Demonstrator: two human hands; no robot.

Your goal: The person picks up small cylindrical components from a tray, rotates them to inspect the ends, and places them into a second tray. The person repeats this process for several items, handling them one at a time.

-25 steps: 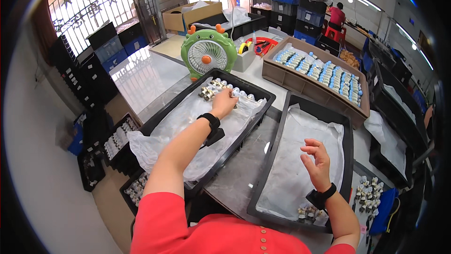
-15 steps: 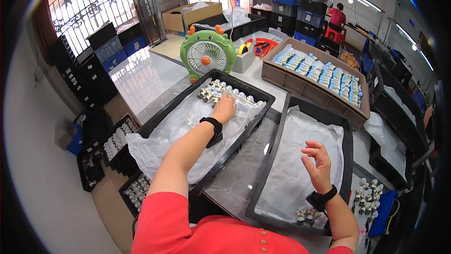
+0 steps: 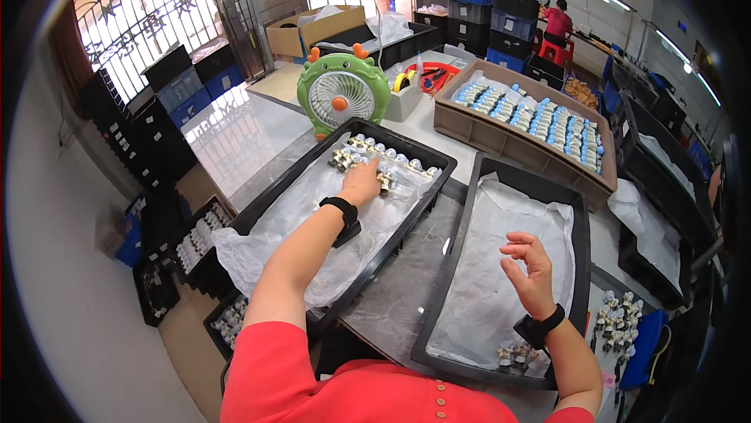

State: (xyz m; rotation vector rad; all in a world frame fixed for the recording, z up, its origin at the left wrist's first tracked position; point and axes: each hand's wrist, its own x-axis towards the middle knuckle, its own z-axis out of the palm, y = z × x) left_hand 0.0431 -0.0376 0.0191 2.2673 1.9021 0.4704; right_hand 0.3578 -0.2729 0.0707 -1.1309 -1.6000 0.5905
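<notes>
My left hand [image 3: 361,184] reaches into the left black tray [image 3: 375,270], among small white-and-dark figurines [image 3: 344,160] at its far end. Its visible fingers are stretched forward against them; the fingertips are partly hidden. One figurine [image 3: 385,181] stands just right of this hand. A row of similar pale-topped pieces [image 3: 401,158] lines the tray's far edge, and crumpled white plastic sheeting [image 3: 274,247] covers the rest. My right hand [image 3: 533,273] hovers over the right black tray [image 3: 580,267], fingers loosely curled and apart, holding nothing. A small cluster of figurines [image 3: 516,354] lies at that tray's near end.
Behind stand a green fan [image 3: 343,97] and a brown crate [image 3: 469,122] of blue-and-white pieces. More figurines [image 3: 618,321] and a blue pouch [image 3: 646,349] lie at right. Stacked trays [image 3: 203,239] stand at left. A seated person [image 3: 558,23] is far back.
My left hand has shifted slightly left, and a figurine beside it now shows. My right hand stays over the right tray in much the same pose.
</notes>
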